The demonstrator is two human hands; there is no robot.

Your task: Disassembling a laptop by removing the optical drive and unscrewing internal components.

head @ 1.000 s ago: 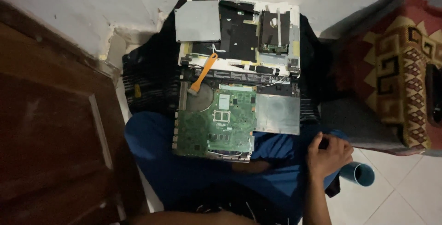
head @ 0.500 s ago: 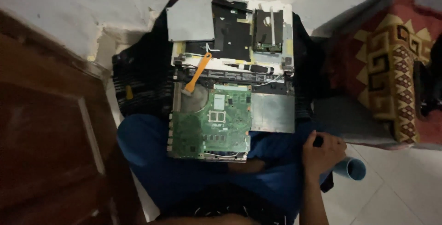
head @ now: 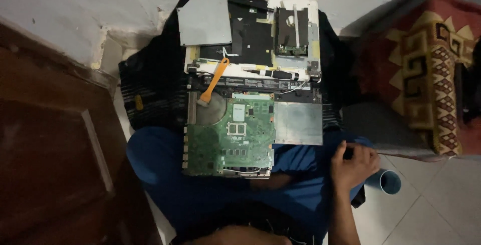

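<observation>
**Bare board on the lap, hand off to the side: slip and knock risks**

Right hand (head: 353,165) sits at the person's right knee, fingers curled together over something small and dark; cannot tell what it is or how firmly it is held. Left hand is out of view.

The green motherboard (head: 230,135) lies flat on the blue-clad lap (head: 155,160), partly over the opened laptop base (head: 250,39), well apart from the hand. Nothing holds it down.

Risks, as judged:
- Any leg shift could tip the board off the lap, since it only rests there.
- The orange pry tool (head: 213,82) lies loose across the base edge and the round fan area; a nudge could drag it over components.
- The blue cup (head: 388,181) stands just beside the hand on the tiled floor; a careless reach could knock it over.
- Dim light makes small parts easy to lose.
</observation>
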